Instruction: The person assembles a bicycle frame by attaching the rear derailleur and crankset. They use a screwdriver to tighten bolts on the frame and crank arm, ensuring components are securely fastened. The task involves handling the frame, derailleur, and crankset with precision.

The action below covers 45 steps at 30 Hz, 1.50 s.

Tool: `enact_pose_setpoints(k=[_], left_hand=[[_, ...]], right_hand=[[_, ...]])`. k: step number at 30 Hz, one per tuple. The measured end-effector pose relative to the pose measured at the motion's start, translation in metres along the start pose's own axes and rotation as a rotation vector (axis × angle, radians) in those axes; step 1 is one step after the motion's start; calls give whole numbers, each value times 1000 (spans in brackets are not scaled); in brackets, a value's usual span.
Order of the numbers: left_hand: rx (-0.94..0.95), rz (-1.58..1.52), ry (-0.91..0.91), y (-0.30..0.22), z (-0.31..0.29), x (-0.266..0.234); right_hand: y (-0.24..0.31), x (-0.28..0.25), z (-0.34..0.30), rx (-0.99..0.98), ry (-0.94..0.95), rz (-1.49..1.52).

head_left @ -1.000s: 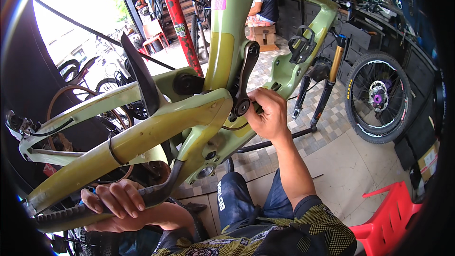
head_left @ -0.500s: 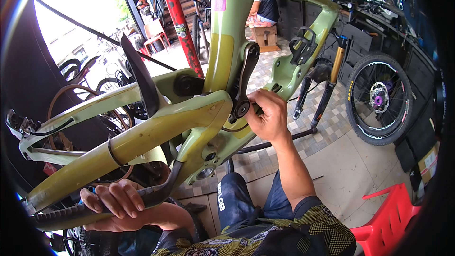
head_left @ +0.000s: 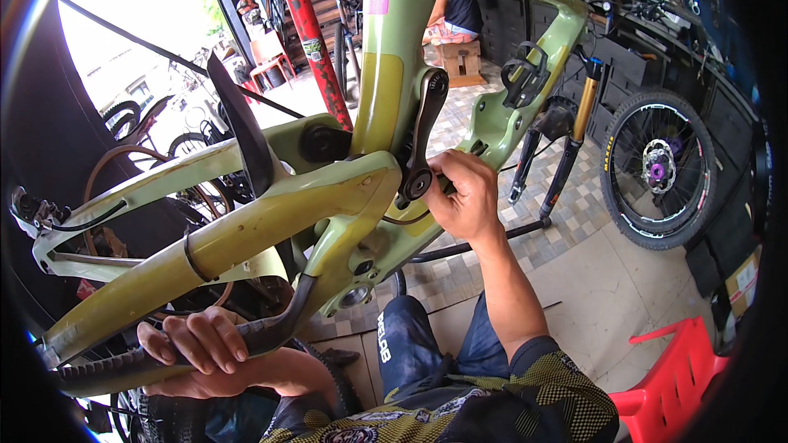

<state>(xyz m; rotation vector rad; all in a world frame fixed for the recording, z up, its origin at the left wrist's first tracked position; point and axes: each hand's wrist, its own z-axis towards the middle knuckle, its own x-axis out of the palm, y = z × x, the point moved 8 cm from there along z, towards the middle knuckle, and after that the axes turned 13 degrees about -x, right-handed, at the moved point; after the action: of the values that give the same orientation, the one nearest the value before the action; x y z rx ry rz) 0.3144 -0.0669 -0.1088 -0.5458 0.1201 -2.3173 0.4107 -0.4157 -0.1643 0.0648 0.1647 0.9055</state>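
A green and olive bicycle frame (head_left: 379, 107) fills the middle of the view, without wheels on it. My left hand (head_left: 201, 346) is wrapped round the lower rear stay, over its ribbed black guard (head_left: 283, 326). At the frame's middle, a dark linkage arm (head_left: 425, 131) joins the rear part to the main tube, with a round pivot at its lower end. My right hand (head_left: 466, 197) is closed beside that pivot, thumb and curled fingers against it. Whatever the fingertips pinch is hidden behind the hand and the link.
A red stand post (head_left: 308, 41) rises behind the frame. To the right are a suspension fork (head_left: 584, 107), a loose wheel (head_left: 659, 171) and a tool wall. A red plastic chair (head_left: 669, 385) stands close at lower right. Someone sits near a wooden box (head_left: 460, 61) farther back.
The frame and its linkage have shifted very slightly. Both my hands keep the same holds in nearly the same places.
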Motion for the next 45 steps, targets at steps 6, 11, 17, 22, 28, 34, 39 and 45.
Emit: enact_pose_setpoints(k=[6, 11, 17, 22, 28, 34, 39, 45], left_hand=[[9, -34, -3, 2, -3, 1], [-1, -10, 9, 0, 0, 0], [-17, -10, 36, 1, 2, 3], [-3, -29, 17, 3, -2, 1], [1, 0, 18, 0, 0, 1], [-11, 7, 30, 2, 1, 1], [4, -14, -8, 1, -4, 0], [-8, -5, 25, -2, 0, 1]], right_hand=[[-2, 0, 0, 24, -9, -19], [2, 0, 4, -9, -11, -27], [1, 0, 1, 7, 0, -42], [0, -1, 1, 10, 8, -45], [2, 0, 3, -7, -10, -28], [0, -1, 2, -2, -2, -38], [-2, -1, 1, 14, -9, -24], [-5, 5, 3, 83, 63, -1]])
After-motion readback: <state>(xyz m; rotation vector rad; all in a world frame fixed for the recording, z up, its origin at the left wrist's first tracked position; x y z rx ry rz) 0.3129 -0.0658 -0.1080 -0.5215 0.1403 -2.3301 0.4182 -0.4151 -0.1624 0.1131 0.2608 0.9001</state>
